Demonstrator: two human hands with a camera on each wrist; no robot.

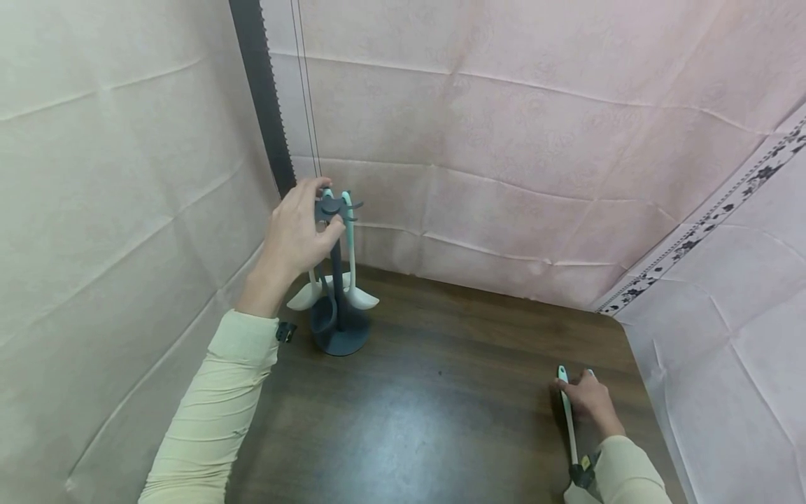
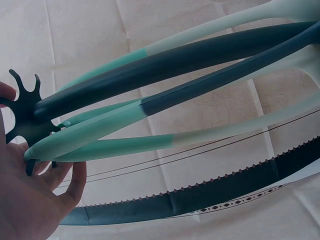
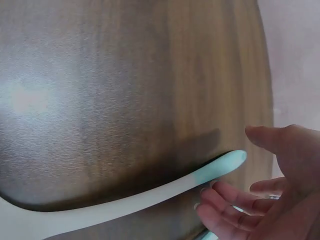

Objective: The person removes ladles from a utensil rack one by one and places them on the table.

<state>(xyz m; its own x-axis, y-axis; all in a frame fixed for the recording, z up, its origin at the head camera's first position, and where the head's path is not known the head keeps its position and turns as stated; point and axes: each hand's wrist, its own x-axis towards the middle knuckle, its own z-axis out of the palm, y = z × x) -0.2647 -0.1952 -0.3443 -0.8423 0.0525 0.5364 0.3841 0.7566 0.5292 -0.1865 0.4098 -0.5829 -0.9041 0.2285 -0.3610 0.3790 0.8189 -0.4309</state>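
My left hand [image 1: 296, 227] grips the hooked top of a dark utensil stand [image 1: 342, 343], thumb in front and fingers behind. Several kitchen utensils with teal handle ends hang from its hooks, among them a white ladle [image 1: 362, 299]; in the left wrist view their handles run beside the dark pole [image 2: 150, 67]. At the far right, my right hand [image 1: 590, 400] is beside a white utensil [image 1: 570, 427] with a teal handle end, lying on the table. In the right wrist view the fingertips [image 3: 212, 185] are right at its handle, with the thumb apart above. Its head is cut off by the frame.
Another teal handle end [image 3: 210, 235] shows beneath my right hand. The brown wooden table [image 1: 441, 392] meets pale cloth walls at the back [image 1: 472, 175], left [image 1: 126, 210] and right [image 1: 743, 336]. A dark trim strip [image 1: 263, 91] runs up the back left corner.
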